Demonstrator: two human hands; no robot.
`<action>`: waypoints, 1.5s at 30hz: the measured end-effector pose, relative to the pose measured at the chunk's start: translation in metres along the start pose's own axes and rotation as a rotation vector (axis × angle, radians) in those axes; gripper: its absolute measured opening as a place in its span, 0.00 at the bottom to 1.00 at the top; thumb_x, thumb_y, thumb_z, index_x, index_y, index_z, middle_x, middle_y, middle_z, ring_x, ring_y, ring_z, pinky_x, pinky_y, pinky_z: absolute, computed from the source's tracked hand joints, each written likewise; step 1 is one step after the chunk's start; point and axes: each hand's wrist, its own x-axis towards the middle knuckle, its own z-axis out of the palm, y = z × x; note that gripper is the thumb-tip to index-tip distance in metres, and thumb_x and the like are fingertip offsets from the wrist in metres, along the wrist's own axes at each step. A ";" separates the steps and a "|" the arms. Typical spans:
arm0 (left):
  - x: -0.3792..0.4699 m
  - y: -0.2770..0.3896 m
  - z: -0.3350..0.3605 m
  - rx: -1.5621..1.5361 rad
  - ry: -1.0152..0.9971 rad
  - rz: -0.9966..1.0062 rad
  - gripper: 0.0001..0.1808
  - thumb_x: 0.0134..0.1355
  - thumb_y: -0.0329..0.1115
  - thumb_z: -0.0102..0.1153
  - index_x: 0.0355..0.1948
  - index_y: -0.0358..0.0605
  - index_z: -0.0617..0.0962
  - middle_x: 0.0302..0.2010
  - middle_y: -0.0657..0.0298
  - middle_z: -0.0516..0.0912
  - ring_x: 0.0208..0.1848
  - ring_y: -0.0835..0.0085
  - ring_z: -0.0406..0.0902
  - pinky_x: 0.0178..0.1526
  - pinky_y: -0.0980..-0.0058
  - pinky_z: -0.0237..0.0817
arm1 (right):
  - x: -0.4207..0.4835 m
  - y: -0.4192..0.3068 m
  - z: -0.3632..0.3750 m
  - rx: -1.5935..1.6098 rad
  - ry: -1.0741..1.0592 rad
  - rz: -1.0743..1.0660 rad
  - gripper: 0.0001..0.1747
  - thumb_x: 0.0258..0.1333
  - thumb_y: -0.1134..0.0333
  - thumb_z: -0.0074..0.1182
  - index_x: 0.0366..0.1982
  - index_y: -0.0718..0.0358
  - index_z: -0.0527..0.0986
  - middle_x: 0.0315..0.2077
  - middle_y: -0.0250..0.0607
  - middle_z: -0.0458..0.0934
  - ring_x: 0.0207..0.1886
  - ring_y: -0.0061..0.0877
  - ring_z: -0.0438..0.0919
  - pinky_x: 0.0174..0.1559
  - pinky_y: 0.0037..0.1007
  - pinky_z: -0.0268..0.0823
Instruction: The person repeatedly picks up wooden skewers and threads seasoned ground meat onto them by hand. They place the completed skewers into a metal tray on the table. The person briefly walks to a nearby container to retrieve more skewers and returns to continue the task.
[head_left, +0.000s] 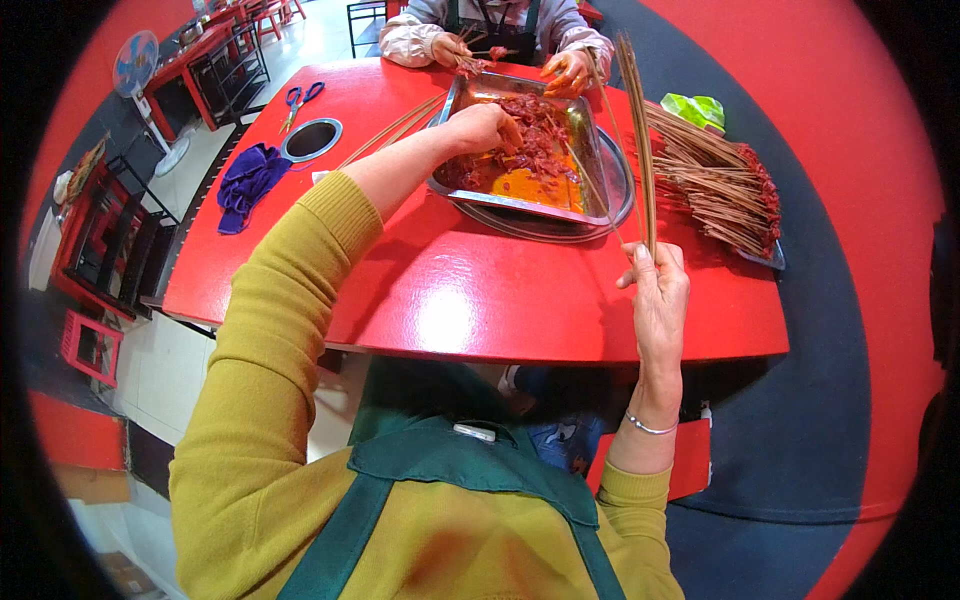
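Note:
My left hand (486, 129) reaches over a rectangular metal tray (525, 208), its curled fingertips at the sliced, marinated raw meat (536, 139); whether they pinch a piece is hidden. Orange oil pools in the tray, which rests on a round metal platter (495, 222). My right hand (657, 289) holds a bundle of thin wooden skewers (639, 150) upright near the table's front edge, with a few splayed apart towards the tray. To the right, many skewers loaded with red meat (761, 199) lie piled, their bare sticks pointing left.
Across the red table (487, 300), a co-worker's hands (568, 73) hold skewers and meat by the tray. At left are scissors (294, 105), a round metal-rimmed hole (312, 140) and a purple cloth (251, 184). Loose skewers (397, 127) lie beside the tray; a green plastic package (697, 112) is behind the pile.

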 end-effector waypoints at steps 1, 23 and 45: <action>0.001 -0.001 -0.001 -0.039 0.003 0.015 0.21 0.53 0.17 0.51 0.43 0.44 0.87 0.39 0.59 0.89 0.45 0.70 0.85 0.50 0.73 0.73 | 0.000 0.000 -0.001 -0.020 -0.002 -0.026 0.13 0.70 0.69 0.48 0.39 0.72 0.78 0.30 0.38 0.70 0.22 0.19 0.71 0.28 0.24 0.65; -0.038 0.017 -0.017 -0.937 0.440 -0.062 0.18 0.57 0.23 0.59 0.49 0.26 0.77 0.43 0.52 0.84 0.42 0.72 0.83 0.46 0.78 0.75 | -0.009 -0.019 0.022 -0.649 0.072 -0.144 0.08 0.59 0.76 0.52 0.41 0.64 0.75 0.31 0.49 0.80 0.36 0.47 0.79 0.35 0.47 0.68; -0.039 0.016 -0.006 -1.159 0.321 -0.081 0.09 0.60 0.25 0.62 0.41 0.35 0.77 0.42 0.57 0.82 0.40 0.70 0.84 0.42 0.75 0.78 | 0.005 -0.025 0.051 -0.478 0.074 -0.084 0.07 0.65 0.73 0.49 0.41 0.64 0.76 0.22 0.47 0.79 0.28 0.43 0.81 0.31 0.44 0.68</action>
